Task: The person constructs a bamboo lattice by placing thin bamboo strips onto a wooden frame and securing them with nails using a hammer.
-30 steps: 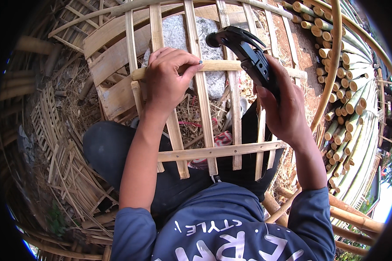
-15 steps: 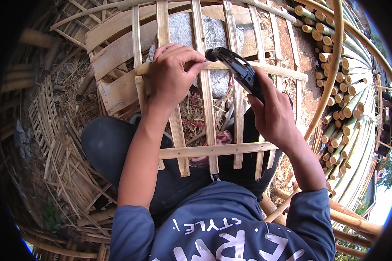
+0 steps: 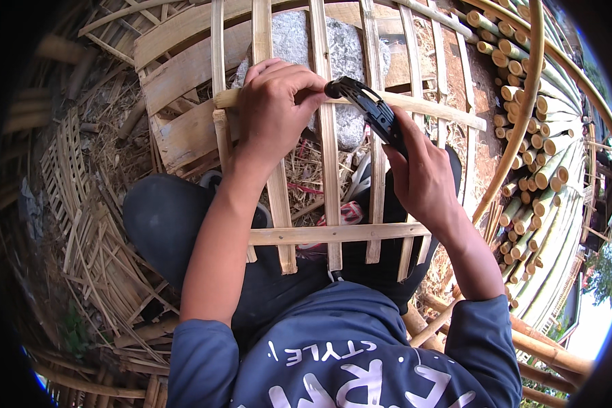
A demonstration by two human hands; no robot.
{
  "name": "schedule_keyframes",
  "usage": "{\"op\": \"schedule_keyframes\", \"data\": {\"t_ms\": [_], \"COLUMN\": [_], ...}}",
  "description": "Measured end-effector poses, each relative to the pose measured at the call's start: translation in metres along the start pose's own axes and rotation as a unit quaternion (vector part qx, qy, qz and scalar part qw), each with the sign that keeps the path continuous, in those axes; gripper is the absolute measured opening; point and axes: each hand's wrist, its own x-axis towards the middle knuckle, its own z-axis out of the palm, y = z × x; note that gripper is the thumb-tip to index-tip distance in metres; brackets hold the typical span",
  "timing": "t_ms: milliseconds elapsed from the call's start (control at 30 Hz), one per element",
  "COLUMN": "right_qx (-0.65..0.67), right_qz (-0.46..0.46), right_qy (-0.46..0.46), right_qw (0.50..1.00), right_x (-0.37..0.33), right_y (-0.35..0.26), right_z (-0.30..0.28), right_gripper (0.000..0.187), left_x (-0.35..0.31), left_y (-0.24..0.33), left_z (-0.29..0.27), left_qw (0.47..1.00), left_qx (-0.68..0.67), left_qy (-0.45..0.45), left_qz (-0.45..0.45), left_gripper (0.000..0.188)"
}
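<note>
A lattice of pale bamboo slats lies across my lap, its long strips crossed by a far cross slat and a near cross slat. My left hand rests on the far cross slat, thumb and forefinger pinched together where it meets a long strip. Whatever is between those fingertips is too small to make out. My right hand grips a black hammer with a slotted body. Its round head is right at the left fingertips, over the same crossing.
Under the lattice's far part is a grey stone block, with wide wooden boards to its left. Stacked bamboo poles fill the right side. Split bamboo scraps litter the left. A curved bamboo pole rises beside my right arm.
The view has shifted slightly, so the lattice's far part appears a little further right. Both hands keep their holds, and the hammer head stays close against the left fingertips.
</note>
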Motion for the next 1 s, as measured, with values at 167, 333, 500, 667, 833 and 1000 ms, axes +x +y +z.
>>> {"op": "schedule_keyframes", "data": {"t_ms": [167, 333, 500, 667, 833, 1000], "right_qx": [0.002, 0.103, 0.029, 0.151, 0.196, 0.176], "right_qz": [-0.006, -0.049, -0.022, 0.052, 0.161, 0.119], "right_qy": [0.04, 0.181, 0.104, 0.195, 0.143, 0.158], "right_qw": [0.999, 0.977, 0.994, 0.968, 0.957, 0.964], "right_x": [-0.004, -0.017, -0.012, -0.025, -0.032, -0.04], "right_y": [-0.003, 0.011, 0.0, 0.006, 0.0, 0.005], "right_z": [0.004, 0.019, 0.012, 0.008, -0.013, -0.003], "right_gripper": [0.068, 0.067, 0.06, 0.056, 0.049, 0.049], "left_x": [-0.001, 0.001, -0.005, -0.007, 0.0, 0.001], "left_y": [-0.003, -0.001, -0.008, -0.005, 0.009, 0.017], "left_z": [0.003, 0.011, 0.01, -0.001, 0.001, 0.004], "left_qw": [1.0, 1.0, 1.0, 1.0, 1.0, 0.999], "left_qx": [-0.006, -0.006, -0.013, 0.013, 0.013, 0.004], "left_qy": [0.015, 0.02, 0.018, -0.004, 0.006, 0.035], "left_qz": [0.013, 0.019, 0.015, 0.0, 0.007, 0.001], "left_gripper": [0.011, 0.009, 0.008, 0.009, 0.013, 0.017]}}
